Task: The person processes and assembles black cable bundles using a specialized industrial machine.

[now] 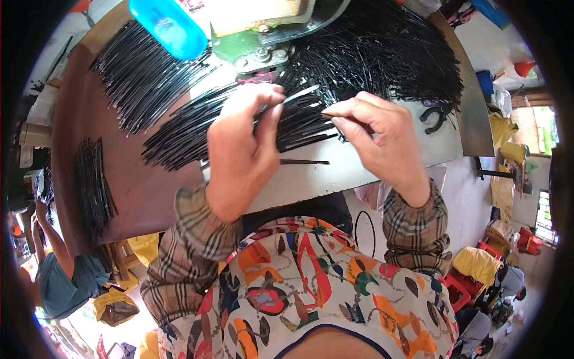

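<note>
My left hand (pixel 244 149) is closed, thumb against the fingers, above a bundle of thin black strips (pixel 185 134). From its fingertips a narrow pale strip (pixel 303 93) sticks out to the right; whether it is white or only glinting I cannot tell. My right hand (pixel 382 134) pinches with thumb and forefinger at the right-hand ends of the bundle. What lies in that pinch is too small to make out. One loose black strip (pixel 305 162) lies on the white tabletop (pixel 263 188) between my hands.
A green machine (pixel 239 51) with a blue container (pixel 170 27) stands at the table's back. Heaps of black strips (pixel 394 51) lie at back right, and bundles (pixel 94 188) at left on brown covering (pixel 143 206). Black-handled pliers (pixel 433 119) lie right. Another person (pixel 69 281) works at far left.
</note>
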`<act>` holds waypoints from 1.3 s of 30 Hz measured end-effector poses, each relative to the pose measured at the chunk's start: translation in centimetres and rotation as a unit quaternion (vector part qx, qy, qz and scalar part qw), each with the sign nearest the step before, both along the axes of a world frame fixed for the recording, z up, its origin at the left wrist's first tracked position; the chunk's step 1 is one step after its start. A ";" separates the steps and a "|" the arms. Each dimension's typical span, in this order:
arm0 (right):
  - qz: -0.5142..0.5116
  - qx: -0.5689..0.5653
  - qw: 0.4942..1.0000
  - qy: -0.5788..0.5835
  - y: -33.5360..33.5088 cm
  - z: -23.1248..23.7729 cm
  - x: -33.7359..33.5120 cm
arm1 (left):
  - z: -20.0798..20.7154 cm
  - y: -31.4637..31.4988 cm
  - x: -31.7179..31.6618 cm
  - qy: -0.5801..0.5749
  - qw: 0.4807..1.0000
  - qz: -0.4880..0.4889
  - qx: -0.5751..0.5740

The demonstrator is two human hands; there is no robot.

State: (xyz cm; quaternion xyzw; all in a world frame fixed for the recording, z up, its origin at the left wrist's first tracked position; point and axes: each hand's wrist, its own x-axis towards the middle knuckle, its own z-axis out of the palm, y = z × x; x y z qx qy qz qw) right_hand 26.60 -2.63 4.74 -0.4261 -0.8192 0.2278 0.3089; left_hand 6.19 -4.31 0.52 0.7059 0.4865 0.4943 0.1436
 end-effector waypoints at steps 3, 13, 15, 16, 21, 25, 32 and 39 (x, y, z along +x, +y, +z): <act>-0.003 0.030 0.999 0.019 0.9 -1.4 -1.4 | -0.3 1.5 0.6 -0.259 0.937 -0.053 -0.229; 0.066 0.078 0.993 0.055 4.5 -4.5 -4.3 | -1.8 3.2 -2.5 -0.320 0.918 -0.017 -0.236; 0.045 0.038 0.995 0.078 4.5 -4.4 -4.9 | -1.8 3.2 -2.6 -0.342 0.909 -0.013 -0.240; 0.022 -0.001 0.995 0.099 4.5 -4.3 -5.1 | -1.8 3.1 -2.6 -0.342 0.908 -0.012 -0.240; -0.015 -0.039 0.993 0.111 4.8 -5.4 -6.0 | -1.4 2.7 -2.5 -0.344 0.893 -0.018 -0.289; -0.005 -0.006 0.986 0.165 5.4 -7.0 -6.3 | -1.6 2.7 -2.3 -0.352 0.890 -0.025 -0.288; -0.022 -0.015 0.985 0.168 5.5 -6.9 -6.4 | -2.3 3.0 -2.1 -0.301 0.924 0.022 -0.233; -0.016 -0.011 0.981 0.194 6.5 -7.8 -6.5 | -2.9 4.3 -3.4 -0.159 0.969 0.034 -0.187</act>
